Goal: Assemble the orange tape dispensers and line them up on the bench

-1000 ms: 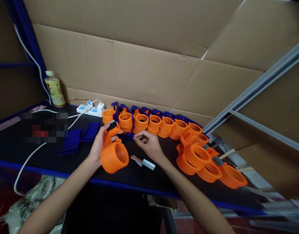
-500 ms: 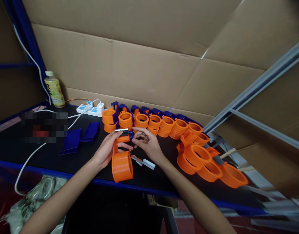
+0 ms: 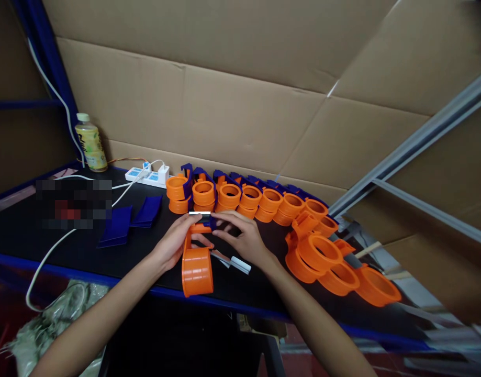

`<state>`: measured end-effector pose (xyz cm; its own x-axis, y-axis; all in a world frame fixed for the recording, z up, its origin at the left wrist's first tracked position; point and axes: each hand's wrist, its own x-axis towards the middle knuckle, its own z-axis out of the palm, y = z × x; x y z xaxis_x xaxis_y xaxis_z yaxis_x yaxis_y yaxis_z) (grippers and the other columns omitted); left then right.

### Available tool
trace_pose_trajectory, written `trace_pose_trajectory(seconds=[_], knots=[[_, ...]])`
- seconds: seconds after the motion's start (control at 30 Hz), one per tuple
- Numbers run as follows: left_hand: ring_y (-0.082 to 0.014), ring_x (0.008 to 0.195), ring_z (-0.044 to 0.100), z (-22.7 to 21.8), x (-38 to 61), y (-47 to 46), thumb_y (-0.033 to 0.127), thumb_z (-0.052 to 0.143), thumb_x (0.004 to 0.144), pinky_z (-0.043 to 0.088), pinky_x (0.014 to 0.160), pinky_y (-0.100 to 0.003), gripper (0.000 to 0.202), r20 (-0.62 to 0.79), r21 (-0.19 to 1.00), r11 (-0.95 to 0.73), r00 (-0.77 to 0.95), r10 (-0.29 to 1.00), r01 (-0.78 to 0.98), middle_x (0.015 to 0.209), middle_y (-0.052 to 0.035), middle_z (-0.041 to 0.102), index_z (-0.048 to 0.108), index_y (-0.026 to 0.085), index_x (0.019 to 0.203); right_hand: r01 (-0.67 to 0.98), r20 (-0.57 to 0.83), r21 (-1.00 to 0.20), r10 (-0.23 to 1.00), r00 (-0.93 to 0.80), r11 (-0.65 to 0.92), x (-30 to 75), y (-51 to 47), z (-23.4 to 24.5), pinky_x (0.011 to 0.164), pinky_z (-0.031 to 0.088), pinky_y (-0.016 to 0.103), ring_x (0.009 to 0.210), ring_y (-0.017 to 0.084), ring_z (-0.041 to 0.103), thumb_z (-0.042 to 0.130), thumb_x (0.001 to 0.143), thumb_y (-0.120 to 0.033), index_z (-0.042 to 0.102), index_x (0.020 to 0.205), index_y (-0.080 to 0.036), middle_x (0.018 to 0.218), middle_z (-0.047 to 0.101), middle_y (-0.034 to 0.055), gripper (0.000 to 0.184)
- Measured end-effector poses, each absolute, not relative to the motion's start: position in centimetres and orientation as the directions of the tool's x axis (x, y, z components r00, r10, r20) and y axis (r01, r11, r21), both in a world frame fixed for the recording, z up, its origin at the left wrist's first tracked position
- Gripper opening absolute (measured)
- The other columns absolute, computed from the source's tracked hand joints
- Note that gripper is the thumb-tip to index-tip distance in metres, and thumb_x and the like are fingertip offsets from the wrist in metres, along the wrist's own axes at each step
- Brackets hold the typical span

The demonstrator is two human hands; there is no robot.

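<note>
My left hand is closed round an orange tape dispenser above the front of the table. Its wide ring hangs down toward me, and a serrated metal blade lies across its upper end, beside my left thumb. My right hand has thumb and fingers around a small dark blue part at the right end of that head. Whether this part is fully seated on the dispenser I cannot tell. Just below my right hand, small silvery metal strips lie on the black table.
Orange dispensers with blue parts stand in a row at the back. Several plain orange dispenser bodies lie at the right. Blue plates, a power strip with white cables and a bottle are at the left.
The dispenser's head has tilted, so its dark face shows less under the blade. My right fingers have closed in on the blue part. The view has shifted slightly.
</note>
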<state>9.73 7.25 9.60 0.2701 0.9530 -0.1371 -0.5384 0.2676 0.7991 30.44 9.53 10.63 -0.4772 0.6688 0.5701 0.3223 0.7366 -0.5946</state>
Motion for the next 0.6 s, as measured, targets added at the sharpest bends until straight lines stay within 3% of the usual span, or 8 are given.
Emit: trace_pose_trajectory(seconds=[0.3,0.6], knots=[[-0.0230,0.057,0.073,9.84,9.59,7.17,0.035,0.071,0.085,0.057,0.049,-0.030,0.033,-0.159,0.784,0.313,0.314,0.936,-0.536,0.075,-0.0074,0.073,0.062,0.015,0.110,0.338,0.561,-0.521,0.613,-0.556,0.784,30.87,9.45,11.06,0.072,0.062,0.030,0.089,0.016,0.067,0.070,0.092,-0.029,0.064,0.134,-0.029,0.120,0.067,0.0080,0.043],[-0.0250,0.053,0.071,10.12,9.54,6.84,0.043,0.067,0.088,0.056,0.049,-0.031,0.036,-0.200,0.767,0.379,0.367,0.908,-0.518,0.063,-0.0080,0.071,0.060,0.016,0.111,0.298,0.559,-0.663,0.719,-0.413,0.687,30.59,9.22,11.02,0.071,0.061,0.027,0.080,0.014,0.068,0.076,0.087,-0.031,0.066,0.127,-0.026,0.104,0.071,0.0048,0.041]])
